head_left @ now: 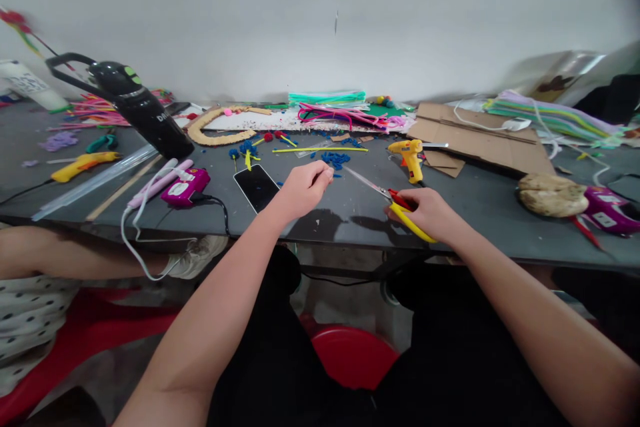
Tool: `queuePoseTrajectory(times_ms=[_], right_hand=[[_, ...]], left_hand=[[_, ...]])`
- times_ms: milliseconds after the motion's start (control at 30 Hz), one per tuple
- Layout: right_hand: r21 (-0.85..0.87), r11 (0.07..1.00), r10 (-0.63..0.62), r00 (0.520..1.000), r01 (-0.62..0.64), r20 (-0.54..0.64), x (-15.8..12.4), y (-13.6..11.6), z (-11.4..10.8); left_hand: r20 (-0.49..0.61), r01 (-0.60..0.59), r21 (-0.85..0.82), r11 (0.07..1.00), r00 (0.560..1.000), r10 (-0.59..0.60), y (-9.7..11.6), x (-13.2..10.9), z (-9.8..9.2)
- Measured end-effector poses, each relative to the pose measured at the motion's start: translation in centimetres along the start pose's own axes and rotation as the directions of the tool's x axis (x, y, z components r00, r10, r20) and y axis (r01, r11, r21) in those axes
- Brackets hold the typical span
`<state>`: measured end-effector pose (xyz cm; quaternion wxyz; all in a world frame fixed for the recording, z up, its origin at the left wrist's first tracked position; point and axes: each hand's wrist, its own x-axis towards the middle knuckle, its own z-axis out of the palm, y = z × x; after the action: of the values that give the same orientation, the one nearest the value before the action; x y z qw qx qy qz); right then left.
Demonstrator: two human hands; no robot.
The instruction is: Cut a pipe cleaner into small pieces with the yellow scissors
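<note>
My right hand (425,210) grips the scissors (397,205), which have red and yellow handles; their blades point left toward my other hand. My left hand (307,185) is closed in a pinch over the table, and whatever it may hold is too small to make out. Small blue cut pieces (335,160) lie in a pile just beyond its fingertips. Behind them stretches a yellow pipe cleaner (320,149). A phone (257,187) lies under and left of my left wrist. Blue tufts with a yellow stem (247,152) sit past the phone's top edge.
A yellow glue gun (411,159) rests beyond the scissors, near flat cardboard (480,137). To the left are a black bottle (143,110), a purple power adapter (186,188) with cords, and another glue gun (85,165). Pipe cleaner bundles (327,99) lie along the wall. Another person's leg (80,253) shows at left.
</note>
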<state>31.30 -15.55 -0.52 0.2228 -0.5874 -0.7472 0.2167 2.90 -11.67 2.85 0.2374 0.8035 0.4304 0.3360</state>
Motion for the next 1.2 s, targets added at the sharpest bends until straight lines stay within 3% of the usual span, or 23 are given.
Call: queuePoseTrajectory(times_ms=[1200], right_hand=[[-0.018,1.0,-0.001,0.999,0.002,0.035,-0.27,-0.6,-0.45]], left_hand=[[-0.006,0.019,-0.012,1.0,1.0,-0.019,-0.13,-0.04,0.04]])
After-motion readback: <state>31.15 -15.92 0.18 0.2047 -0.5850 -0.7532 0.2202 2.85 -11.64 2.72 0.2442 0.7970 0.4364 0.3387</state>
